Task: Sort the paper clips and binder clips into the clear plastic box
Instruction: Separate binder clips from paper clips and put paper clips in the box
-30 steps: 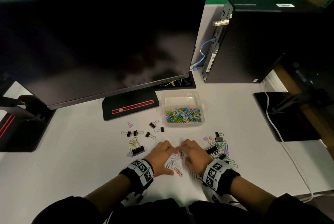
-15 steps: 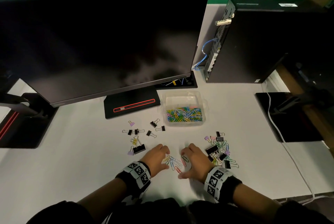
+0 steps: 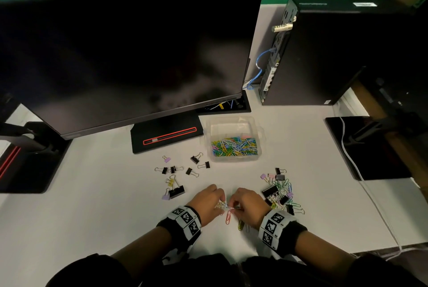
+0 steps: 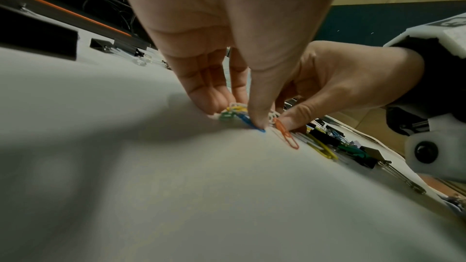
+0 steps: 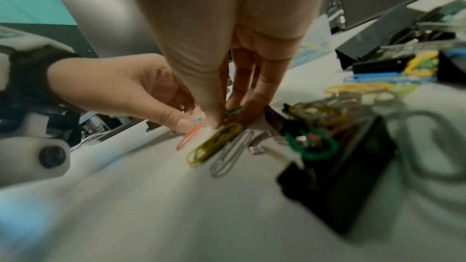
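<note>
While the left hand [image 3: 208, 203] pinches a small bunch of paper clips [image 3: 221, 205] on the table [image 3: 104, 194], the right hand [image 3: 249, 206] pinches clips beside it; the clear plastic box [image 3: 235, 139] stands farther away, with binder clips [image 3: 276, 194] to the right.

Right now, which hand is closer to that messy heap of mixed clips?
The right hand. It rests right beside the mixed heap, which lies just off its outer side. The left hand sits further off, across the small cluster of paper clips between both hands.

Left hand [image 3: 206, 201] and right hand [image 3: 247, 205] side by side, fingers [image 4: 257, 115] curled downward.
</note>
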### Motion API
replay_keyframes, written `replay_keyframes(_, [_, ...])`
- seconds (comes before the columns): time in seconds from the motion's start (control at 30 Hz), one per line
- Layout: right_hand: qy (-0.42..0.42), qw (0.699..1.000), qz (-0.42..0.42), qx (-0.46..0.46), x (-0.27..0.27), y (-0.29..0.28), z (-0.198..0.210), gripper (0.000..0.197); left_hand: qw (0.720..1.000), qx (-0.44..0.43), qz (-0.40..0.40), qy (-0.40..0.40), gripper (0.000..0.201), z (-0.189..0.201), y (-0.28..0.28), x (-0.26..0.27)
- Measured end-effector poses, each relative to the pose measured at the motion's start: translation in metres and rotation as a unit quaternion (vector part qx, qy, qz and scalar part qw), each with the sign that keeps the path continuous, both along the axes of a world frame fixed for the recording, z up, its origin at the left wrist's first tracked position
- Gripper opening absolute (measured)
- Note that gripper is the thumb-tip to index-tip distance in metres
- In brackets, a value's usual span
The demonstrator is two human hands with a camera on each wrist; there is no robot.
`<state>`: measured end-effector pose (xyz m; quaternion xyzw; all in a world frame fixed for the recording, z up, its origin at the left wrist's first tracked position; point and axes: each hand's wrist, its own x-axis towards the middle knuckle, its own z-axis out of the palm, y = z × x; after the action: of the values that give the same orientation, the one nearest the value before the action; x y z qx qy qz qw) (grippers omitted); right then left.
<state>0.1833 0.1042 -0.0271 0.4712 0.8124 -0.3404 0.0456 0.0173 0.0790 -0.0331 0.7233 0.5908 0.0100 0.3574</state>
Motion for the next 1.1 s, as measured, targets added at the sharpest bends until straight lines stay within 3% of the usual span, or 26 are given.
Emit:
replay_keyframes(0.3, [-0.042,0.999,-0.016,-0.008,0.008,0.018,0.01,0.019,0.999,0.0,-0.02,0.038,0.022,0.001,0.01,0.004])
replay_keyframes(0.53, [-0.029,0.992,-0.118,-0.015,0.02,0.054,0.02,0.015,0.996,-0.027,-0.044,0.068,0.021,0.01,0.02,-0.004])
replay_keyframes(0.83, [0.133,0.959,-0.236,0.086,0.006,0.119,0.061,0.013,0.995,-0.029,-0.056,0.077,0.02,0.013,0.022,-0.017])
replay_keyframes(0.9, [0.125,0.961,-0.223,0.108,0.004,0.125,0.061,0.025,0.996,-0.025,-0.051,0.075,0.02,0.014,0.022,-0.018])
replay_keyframes(1.0, [0.082,0.98,-0.139,0.118,0.003,0.117,0.054,0.043,0.996,-0.012,-0.055,0.066,0.027,0.017,0.02,-0.021])
replay_keyframes(1.1, [0.034,0.996,-0.01,0.078,0.007,0.09,0.043,0.043,0.994,-0.034,-0.092,0.05,0.055,0.018,0.016,-0.025])
